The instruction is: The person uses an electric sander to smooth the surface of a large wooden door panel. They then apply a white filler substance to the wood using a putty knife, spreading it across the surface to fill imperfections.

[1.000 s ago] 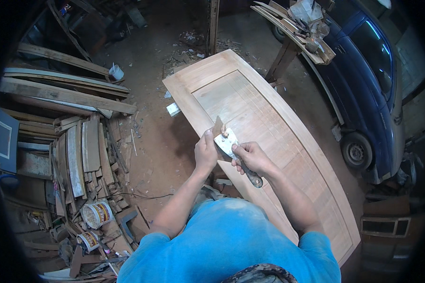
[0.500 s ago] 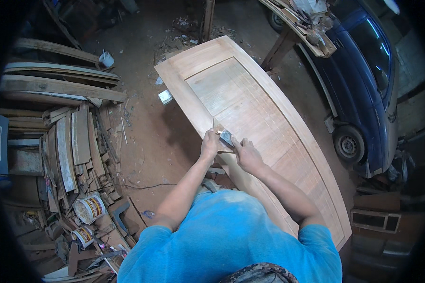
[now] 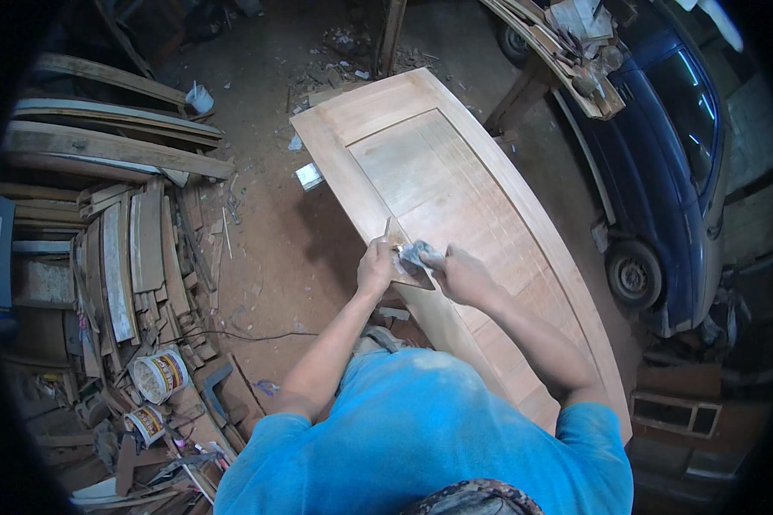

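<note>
Close together, the left hand (image 3: 374,269) clamps a small brown board (image 3: 415,275) and the right hand (image 3: 465,276) grips a scraper (image 3: 419,252) over it.

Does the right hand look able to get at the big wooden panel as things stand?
Probably yes: the right hand appears over the big wooden panel, with nothing visible blocking it, though it grips a scraper.

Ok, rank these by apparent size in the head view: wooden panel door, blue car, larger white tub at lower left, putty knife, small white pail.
1. Wooden panel door
2. Blue car
3. Larger white tub
Putty knife, small white pail: unsure, the right hand partly hides the knife.
</note>
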